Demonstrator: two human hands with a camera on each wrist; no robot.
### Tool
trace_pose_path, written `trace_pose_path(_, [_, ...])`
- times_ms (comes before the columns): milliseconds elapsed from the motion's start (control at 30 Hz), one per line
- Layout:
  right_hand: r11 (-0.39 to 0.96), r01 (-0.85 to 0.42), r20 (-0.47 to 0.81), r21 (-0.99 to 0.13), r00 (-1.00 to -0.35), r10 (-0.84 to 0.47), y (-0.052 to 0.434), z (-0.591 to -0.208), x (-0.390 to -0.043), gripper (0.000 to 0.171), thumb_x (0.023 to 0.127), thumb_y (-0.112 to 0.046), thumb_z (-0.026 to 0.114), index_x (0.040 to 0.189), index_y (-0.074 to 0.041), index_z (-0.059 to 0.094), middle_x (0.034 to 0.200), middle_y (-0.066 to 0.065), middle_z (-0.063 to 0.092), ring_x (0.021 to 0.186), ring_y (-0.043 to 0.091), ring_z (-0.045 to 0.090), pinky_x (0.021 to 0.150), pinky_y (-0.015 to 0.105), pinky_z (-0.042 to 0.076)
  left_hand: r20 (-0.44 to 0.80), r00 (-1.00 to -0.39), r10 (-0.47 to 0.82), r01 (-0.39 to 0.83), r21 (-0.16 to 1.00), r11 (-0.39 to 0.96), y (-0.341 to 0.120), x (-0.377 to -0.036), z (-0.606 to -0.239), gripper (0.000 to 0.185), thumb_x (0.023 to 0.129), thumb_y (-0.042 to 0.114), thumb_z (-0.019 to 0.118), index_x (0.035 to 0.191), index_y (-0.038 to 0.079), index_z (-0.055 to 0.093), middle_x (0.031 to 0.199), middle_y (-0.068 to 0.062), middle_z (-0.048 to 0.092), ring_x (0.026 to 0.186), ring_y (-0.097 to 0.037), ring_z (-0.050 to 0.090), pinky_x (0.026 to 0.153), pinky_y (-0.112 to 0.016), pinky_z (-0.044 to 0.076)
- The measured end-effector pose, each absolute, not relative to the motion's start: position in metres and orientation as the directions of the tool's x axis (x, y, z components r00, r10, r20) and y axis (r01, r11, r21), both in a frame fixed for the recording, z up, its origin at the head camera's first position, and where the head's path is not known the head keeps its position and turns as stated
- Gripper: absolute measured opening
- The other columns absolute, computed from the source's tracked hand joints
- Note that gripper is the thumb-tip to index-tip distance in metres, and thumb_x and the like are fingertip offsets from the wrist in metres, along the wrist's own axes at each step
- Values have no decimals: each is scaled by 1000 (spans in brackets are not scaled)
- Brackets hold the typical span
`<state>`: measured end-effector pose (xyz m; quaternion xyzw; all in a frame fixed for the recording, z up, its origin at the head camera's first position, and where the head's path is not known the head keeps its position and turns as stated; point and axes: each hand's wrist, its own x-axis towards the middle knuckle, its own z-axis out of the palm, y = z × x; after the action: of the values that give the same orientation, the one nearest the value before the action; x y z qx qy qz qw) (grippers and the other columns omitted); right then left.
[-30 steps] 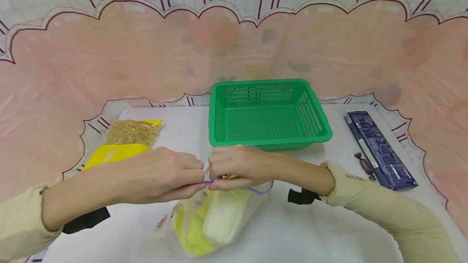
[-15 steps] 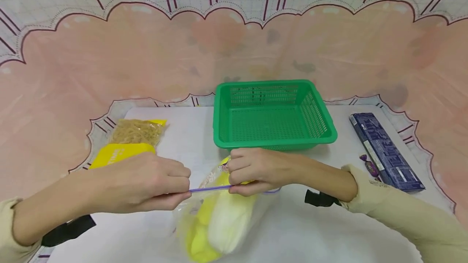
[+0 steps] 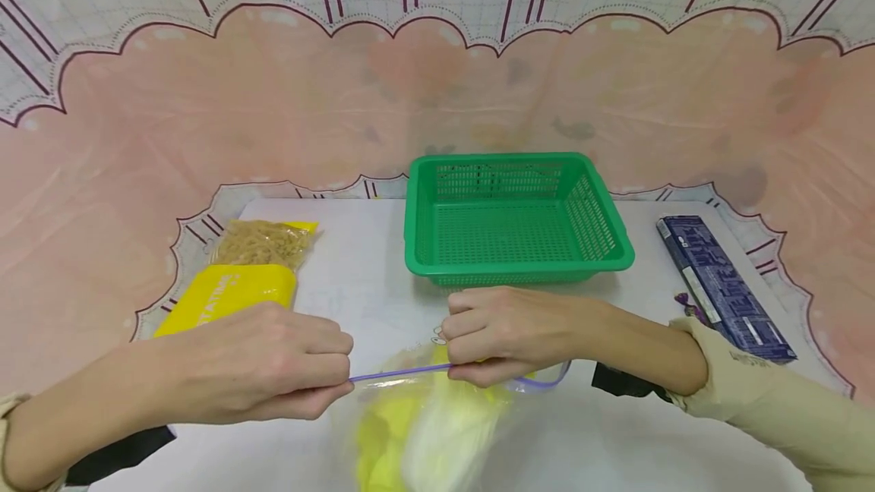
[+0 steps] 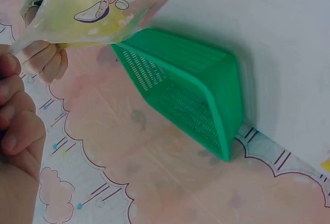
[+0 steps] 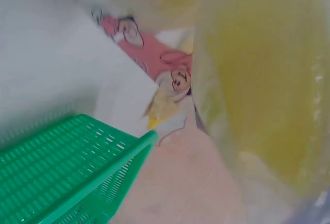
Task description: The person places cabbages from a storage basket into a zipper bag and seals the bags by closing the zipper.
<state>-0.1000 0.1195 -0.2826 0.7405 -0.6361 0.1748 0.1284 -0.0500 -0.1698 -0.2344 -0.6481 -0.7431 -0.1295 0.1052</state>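
Observation:
A clear zip bag [image 3: 447, 431] with a purple closure strip [image 3: 399, 373] hangs between the hands, low in the head view. Soft-looking yellow and white contents show through it; their kind is unclear. My left hand [image 3: 290, 363] pinches the strip's left end between thumb and curled fingers. Farther along the strip, my right hand [image 3: 509, 332] pinches it too, and a loop of strip shows beyond that hand. Cartoon prints on the bag [image 4: 111, 5] appear in the left wrist view. Blurred plastic of the bag [image 5: 268, 74] fills the right wrist view's right side; no fingers show there.
Beyond the hands stands a green plastic basket [image 3: 519, 238]. A pasta bag [image 3: 263, 244] and a yellow packet [image 3: 235, 291] lie at left. A dark blue box [image 3: 724, 287] lies at right, with a purple-wrapped candy [image 3: 689, 305] beside it.
The hands have gone from close together to well apart, the left moving left and the right moving right. More purple strip shows between them, and the bag sits lower in view.

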Motion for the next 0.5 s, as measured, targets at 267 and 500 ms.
trace_pose_path(267, [-128,-991,433,-23,106,-895,124,-286,-100,25,93,-16,60,71,-17,48,68,-6,39,67,9,29,61,19,24,356,-155,922,986,112,122,-167,-52,-241,23,99,18,49,76,21,51,67,11,34,63,3,29,55,-2,17])
trace_pose_path(500, [31,-997,498,-72,-63,-865,136,-297,-93,20,96,-29,62,80,-18,56,73,-9,49,70,5,39,64,15,32,385,-200,901,979,119,166,-168,-56,-242,22,101,23,47,81,22,55,69,11,37,67,3,33,57,-1,23])
